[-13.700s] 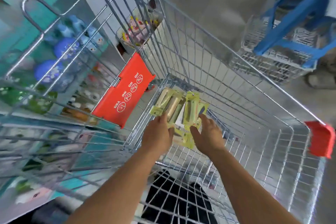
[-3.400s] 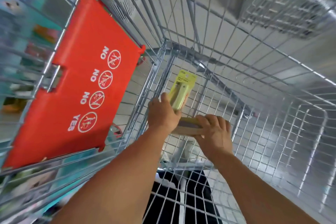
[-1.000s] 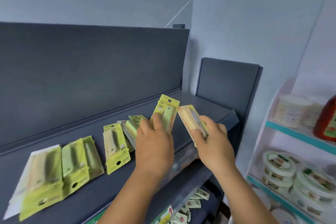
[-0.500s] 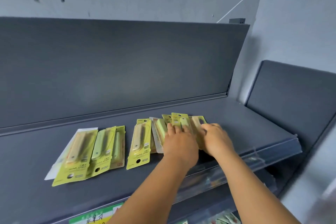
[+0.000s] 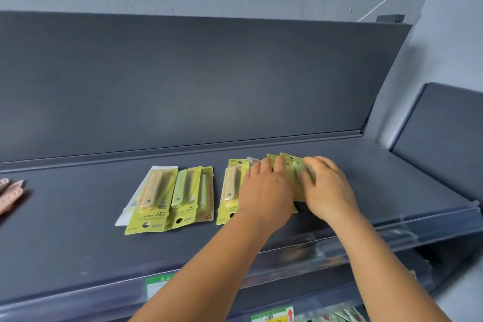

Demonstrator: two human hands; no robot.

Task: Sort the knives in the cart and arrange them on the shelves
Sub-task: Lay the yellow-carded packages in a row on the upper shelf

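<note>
I see left hand (image 5: pixel 265 191) | right hand (image 5: pixel 328 191) | fingers flat, released, pressing yellow-green carded knife packs (image 5: pixel 295 178) | on dark grey metal shelf (image 5: pixel 78 217)

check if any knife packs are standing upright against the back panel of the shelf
No, every knife pack lies flat on the shelf, well clear of the back panel, with both hands resting on the right-hand group.

Both hands cover most of the right knife packs (image 5: pixel 294 175), so I cannot count them. Pink things (image 5: pixel 10 195) get cut off at the left edge. The green tags (image 5: pixel 156 286) below look blurry.
</note>
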